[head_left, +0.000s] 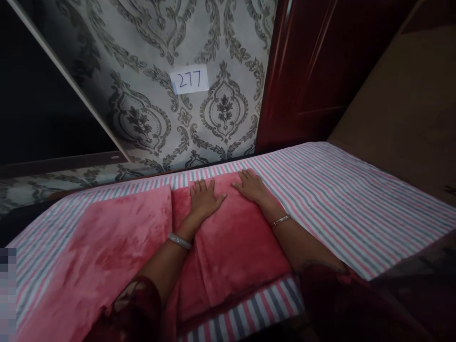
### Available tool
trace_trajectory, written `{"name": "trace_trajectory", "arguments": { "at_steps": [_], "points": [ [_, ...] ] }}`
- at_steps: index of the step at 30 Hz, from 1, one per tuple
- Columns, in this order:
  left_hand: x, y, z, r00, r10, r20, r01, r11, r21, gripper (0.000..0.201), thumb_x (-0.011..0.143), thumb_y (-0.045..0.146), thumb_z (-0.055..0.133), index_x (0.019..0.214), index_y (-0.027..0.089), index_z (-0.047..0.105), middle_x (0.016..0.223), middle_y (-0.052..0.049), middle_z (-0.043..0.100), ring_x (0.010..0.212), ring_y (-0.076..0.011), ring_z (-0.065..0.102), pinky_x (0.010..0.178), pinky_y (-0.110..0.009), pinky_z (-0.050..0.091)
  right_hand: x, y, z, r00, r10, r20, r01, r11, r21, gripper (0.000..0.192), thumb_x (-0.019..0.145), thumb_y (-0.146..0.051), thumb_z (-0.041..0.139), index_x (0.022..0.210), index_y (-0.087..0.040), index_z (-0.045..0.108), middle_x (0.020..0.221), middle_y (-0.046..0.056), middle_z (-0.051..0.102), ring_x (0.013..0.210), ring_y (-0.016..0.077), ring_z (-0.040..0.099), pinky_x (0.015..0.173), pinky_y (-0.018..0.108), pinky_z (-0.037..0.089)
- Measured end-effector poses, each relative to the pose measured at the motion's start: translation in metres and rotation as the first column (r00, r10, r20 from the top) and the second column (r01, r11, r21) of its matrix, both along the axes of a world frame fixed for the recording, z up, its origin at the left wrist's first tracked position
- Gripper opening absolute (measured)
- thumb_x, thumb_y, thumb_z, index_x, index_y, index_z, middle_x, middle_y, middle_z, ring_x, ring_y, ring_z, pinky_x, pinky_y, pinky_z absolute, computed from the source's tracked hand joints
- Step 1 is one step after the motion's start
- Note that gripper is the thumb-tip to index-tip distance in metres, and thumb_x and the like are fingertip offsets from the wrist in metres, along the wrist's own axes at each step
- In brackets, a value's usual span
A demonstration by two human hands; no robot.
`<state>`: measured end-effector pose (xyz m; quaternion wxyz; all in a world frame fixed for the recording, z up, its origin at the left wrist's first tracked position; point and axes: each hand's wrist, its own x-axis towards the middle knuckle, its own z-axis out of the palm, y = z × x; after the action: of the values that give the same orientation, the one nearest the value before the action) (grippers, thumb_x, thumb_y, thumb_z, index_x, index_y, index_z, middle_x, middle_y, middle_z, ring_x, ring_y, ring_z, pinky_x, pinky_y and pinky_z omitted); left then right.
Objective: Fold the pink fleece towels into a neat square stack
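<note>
Two red plush pillows lie side by side on a bed covered by a pink, grey and white striped sheet (349,199). My left hand (204,198) rests flat, fingers spread, on the far end of the right pillow (235,247). My right hand (252,185) also lies flat on that pillow's far right corner. Both wrists wear a bracelet. The left pillow (103,256) lies untouched beside it.
A wall with grey damask wallpaper (149,109) stands behind the bed, with a white paper label reading 277 (190,80) stuck on it. A dark red wooden door (313,71) is at the right. A dark opening (39,95) is at the left.
</note>
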<state>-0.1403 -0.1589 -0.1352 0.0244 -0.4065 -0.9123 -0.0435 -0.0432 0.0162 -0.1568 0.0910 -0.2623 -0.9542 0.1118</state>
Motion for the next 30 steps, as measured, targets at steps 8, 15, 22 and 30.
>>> {"name": "trace_trajectory", "arguments": {
  "at_steps": [8,15,22,30],
  "points": [
    [0.001,-0.008,0.035,0.984,0.018,0.179,-0.010,0.999,-0.044,0.076,0.095,0.059,0.038,0.157,0.016,0.029,0.164,-0.021,0.024,0.152,-0.0381,0.016,0.119,-0.055,0.016,0.029,-0.004,0.047,0.996,-0.007,0.089,0.015,0.996,-0.087,0.063,0.104,-0.050,0.024,0.159,-0.018,0.023,0.167,0.013,0.017,0.154,0.0286,0.014,0.119,0.056,0.020],
    [0.077,-0.062,0.016,0.963,-0.263,0.049,0.264,0.964,-0.010,0.086,0.089,0.066,0.049,0.157,0.016,0.029,0.165,-0.021,0.020,0.153,-0.0395,0.010,0.120,-0.057,0.010,0.113,-0.043,0.022,0.993,0.096,0.063,-0.099,0.994,0.053,0.061,0.102,-0.052,0.030,0.158,-0.027,0.028,0.166,0.008,0.020,0.153,0.0302,0.014,0.118,0.058,0.020],
    [0.080,-0.077,-0.016,0.960,-0.281,-0.013,0.281,0.960,-0.022,0.092,0.087,0.069,0.049,0.159,0.017,0.024,0.166,-0.019,0.018,0.153,-0.0395,0.007,0.121,-0.055,0.006,0.128,-0.048,-0.010,0.994,0.103,0.025,-0.105,0.991,0.086,0.065,0.102,-0.053,0.031,0.159,-0.022,0.027,0.167,0.009,0.017,0.154,0.0280,0.013,0.119,0.053,0.021],
    [0.094,-0.074,0.021,0.963,-0.233,0.132,0.251,0.958,-0.137,0.092,0.089,0.067,0.049,0.159,0.015,0.022,0.165,-0.022,0.016,0.153,-0.0408,0.008,0.120,-0.056,0.010,0.129,-0.057,0.015,0.993,0.058,0.103,-0.060,0.998,0.019,0.065,0.103,-0.053,0.031,0.159,-0.022,0.024,0.167,0.010,0.017,0.154,0.0289,0.014,0.119,0.054,0.021]
  ]
}}
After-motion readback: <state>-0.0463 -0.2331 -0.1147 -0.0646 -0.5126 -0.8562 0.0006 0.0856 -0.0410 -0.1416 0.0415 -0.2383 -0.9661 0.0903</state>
